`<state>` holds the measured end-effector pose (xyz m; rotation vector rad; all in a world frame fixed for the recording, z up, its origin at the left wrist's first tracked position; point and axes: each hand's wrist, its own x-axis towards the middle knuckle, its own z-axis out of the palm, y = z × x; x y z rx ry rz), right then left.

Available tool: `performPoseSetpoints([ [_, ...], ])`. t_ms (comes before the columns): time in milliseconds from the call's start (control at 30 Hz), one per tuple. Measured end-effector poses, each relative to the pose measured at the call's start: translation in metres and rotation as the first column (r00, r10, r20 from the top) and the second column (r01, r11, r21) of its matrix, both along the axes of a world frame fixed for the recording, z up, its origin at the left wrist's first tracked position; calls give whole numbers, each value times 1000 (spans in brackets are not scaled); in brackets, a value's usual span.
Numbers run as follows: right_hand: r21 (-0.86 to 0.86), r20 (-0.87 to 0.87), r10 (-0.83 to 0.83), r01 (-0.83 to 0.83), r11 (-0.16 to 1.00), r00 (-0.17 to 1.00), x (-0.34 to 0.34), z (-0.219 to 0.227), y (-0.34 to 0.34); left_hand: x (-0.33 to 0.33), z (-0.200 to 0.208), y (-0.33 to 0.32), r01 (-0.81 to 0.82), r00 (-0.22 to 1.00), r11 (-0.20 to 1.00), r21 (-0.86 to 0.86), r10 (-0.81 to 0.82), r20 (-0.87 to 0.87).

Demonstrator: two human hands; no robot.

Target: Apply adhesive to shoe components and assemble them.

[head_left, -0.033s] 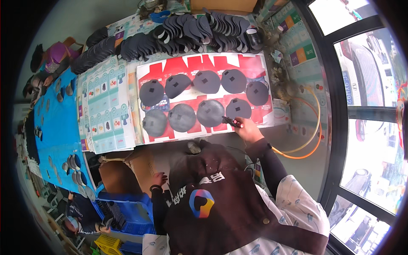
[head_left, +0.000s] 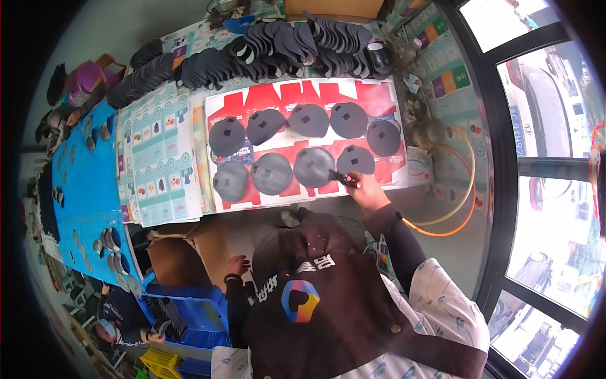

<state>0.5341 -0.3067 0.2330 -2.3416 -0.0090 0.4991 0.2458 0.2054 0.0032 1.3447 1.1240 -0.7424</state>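
Note:
My right hand (head_left: 367,193) is closed around a small black spray gun (head_left: 343,179) with red parts, its nozzle end at the right edge of a grey, speckled disc (head_left: 314,168). Two rows of such dark, roundish flat pieces lie on a red and white printed cardboard sheet (head_left: 265,95). Each piece bears a small darker square; those in the near row toward the left look paler, and a dark disc (head_left: 355,160) lies just beyond my hand. Down by my apron, left of my body, my left hand (head_left: 237,268) hangs open and holds nothing.
Stacked dark curved pieces (head_left: 208,68) line the table's back. Orange and cream hoses (head_left: 472,183) loop at right, beside the windows. A cardboard box (head_left: 211,249) and blue crate (head_left: 205,316) stand below left. Two other people work around the blue table (head_left: 82,196).

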Motion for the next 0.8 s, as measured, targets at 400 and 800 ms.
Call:
performPoseSetpoints([
  [400,-9,45,29,-29,1000,999,-5,0,25,-71,-23,-7,-106,994,993,-46,105,-43],
  [800,-108,239,8,19,994,971,2,3,3,-147,-31,-40,-184,979,962,-201,163,-119],
])
